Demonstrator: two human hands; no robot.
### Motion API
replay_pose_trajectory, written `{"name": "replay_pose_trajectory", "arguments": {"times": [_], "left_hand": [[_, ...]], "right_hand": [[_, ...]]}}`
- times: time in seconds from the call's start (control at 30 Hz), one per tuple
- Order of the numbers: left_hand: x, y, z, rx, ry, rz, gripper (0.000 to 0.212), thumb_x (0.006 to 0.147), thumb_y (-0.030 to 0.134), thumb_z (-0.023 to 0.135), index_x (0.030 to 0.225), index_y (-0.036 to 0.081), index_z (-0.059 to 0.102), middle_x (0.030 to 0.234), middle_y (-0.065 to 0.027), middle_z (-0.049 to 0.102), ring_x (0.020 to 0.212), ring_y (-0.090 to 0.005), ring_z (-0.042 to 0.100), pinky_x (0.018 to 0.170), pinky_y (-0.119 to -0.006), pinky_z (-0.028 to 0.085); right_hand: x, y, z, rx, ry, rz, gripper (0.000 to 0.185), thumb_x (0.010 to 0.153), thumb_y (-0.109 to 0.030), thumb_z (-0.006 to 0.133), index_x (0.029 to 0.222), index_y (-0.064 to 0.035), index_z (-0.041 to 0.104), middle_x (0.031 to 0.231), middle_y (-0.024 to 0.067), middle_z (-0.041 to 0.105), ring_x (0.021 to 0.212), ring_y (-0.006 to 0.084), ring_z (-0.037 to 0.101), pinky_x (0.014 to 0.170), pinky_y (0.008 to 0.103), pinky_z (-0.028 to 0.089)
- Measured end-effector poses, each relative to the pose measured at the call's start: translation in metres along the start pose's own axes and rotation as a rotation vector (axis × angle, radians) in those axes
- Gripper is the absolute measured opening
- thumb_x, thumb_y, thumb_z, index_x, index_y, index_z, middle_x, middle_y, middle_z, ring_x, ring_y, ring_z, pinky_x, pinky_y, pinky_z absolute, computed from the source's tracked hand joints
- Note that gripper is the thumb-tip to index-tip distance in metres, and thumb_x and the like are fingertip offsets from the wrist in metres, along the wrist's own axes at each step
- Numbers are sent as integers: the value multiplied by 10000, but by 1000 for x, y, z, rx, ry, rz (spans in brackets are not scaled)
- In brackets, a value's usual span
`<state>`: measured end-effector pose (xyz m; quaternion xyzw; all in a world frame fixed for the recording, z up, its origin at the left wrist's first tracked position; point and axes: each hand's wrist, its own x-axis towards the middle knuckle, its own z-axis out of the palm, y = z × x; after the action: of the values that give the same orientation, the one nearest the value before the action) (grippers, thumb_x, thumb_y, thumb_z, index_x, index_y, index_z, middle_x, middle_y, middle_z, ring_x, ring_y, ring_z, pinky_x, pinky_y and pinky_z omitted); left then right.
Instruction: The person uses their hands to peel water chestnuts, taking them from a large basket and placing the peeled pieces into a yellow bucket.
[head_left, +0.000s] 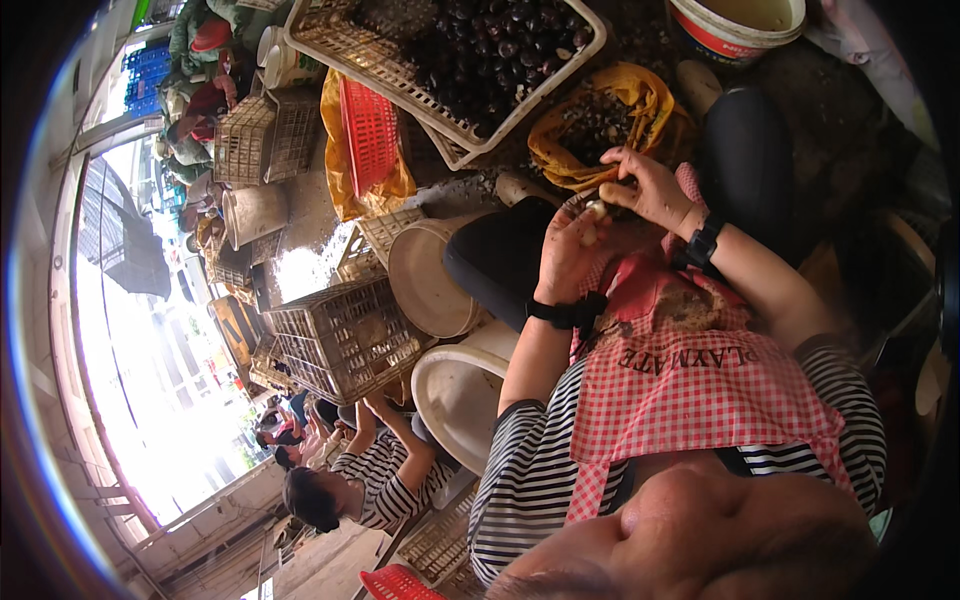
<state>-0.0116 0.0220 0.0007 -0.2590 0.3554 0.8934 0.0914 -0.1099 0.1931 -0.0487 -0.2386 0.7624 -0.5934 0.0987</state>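
Observation:
My left hand, with a black band at its wrist, holds small pale peeled-looking pieces in its curled fingers. Close on its right is my right hand, also with a black wristband, its thumb near the left fingertips and its index finger raised; whether it grips anything is unclear. Just beyond both hands lies an orange mesh bag, its mouth wide, with dark and pale scraps inside. Above it a pale plastic crate holds many dark, shiny round pieces, possibly water chestnuts.
A white bucket stands at the upper right. On the left are a red basket in an orange bag, a round tub, a slatted crate and a white basin. A co-worker in stripes sits at lower left; more people sit farther off.

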Motion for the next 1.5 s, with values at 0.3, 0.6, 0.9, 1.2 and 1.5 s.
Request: {"name": "replay_pose_trajectory", "arguments": {"times": [0.3,0.6,0.9,1.2,1.5], "left_hand": [[1,-1,12,128,95,25,223,922,-24,570,1144,-5,594,1011,-101,666,840,-185,651,662,-255,529],[-2,-5,18,328,116,55,255,903,34,653,1150,24,592,933,-37,667,717,-102,600,614,-207,482],[-5,-7,16,410,127,86,243,909,23,639,1148,26,599,959,-9,661,744,-66,599,627,-192,484],[-6,-8,10,457,128,56,198,923,41,629,1119,15,622,969,-7,666,748,-48,590,657,-193,481],[-8,-13,11,522,166,123,190,934,61,626,1119,17,625,969,1,669,817,-61,608,729,-198,483]], "right_hand": [[-3,-12,-5,-28,-4,-67,520,887,-471,686,1194,-73,556,916,134,650,822,250,655,749,347,513],[5,-2,-15,-163,-36,132,508,876,-490,686,1134,-70,568,856,121,644,778,279,648,693,352,512],[3,13,-15,-209,20,339,508,881,-474,688,1154,-66,559,897,146,661,785,285,656,715,356,514],[6,23,-9,-93,-3,390,472,906,-471,665,1119,-60,575,929,129,660,839,244,654,752,353,508],[0,21,2,131,-134,250,324,937,-365,668,1030,-63,599,825,67,641,726,143,601,685,308,477]]}}
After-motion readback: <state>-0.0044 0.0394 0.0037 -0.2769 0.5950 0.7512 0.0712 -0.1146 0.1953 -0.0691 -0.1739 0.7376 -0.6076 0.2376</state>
